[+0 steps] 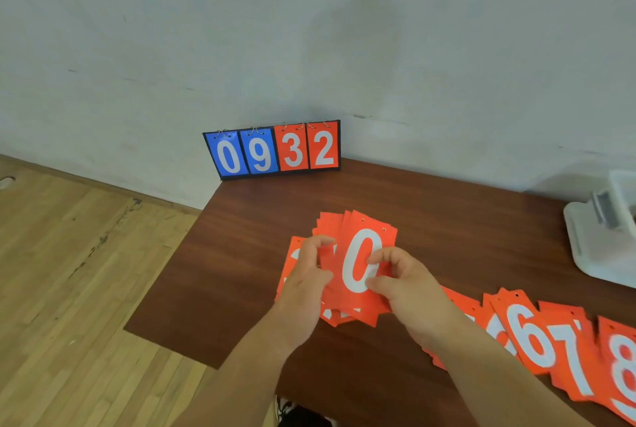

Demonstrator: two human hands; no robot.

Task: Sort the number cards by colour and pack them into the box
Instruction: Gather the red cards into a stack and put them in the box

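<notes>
Left hand (306,275): fingers curled round the left side of a bundle of red cards (332,225), gripping it. Right hand (402,289): thumb and forefinger pinch the top card (387,240), which shows a white 0. The bundle is fanned, held just above the desk (430,206), middle of the view. Number of cards in it: cannot tell, only several staggered edges show.

Edges. The desk's back edge meets the wall (309,30). Its left edge runs diagonally from the far corner toward the person, with wooden floor (69,271) beyond. The near-left corner lies left of the left forearm.

Open room. Bare desk between the bundle and the back edge, from the left hand to the left edge, and to the right as far as a white plastic object (599,244), which is cut by the frame.

Counts.
- Scoreboard stand (273,149), upright at the far-left corner against the wall: four panels, two blue (0, 9) and two red (3, 2).
- Row of loose red cards (568,354), overlapping along the near right of the desk and partly under the right forearm: 6, 7 and 8 readable, others partly hidden.
</notes>
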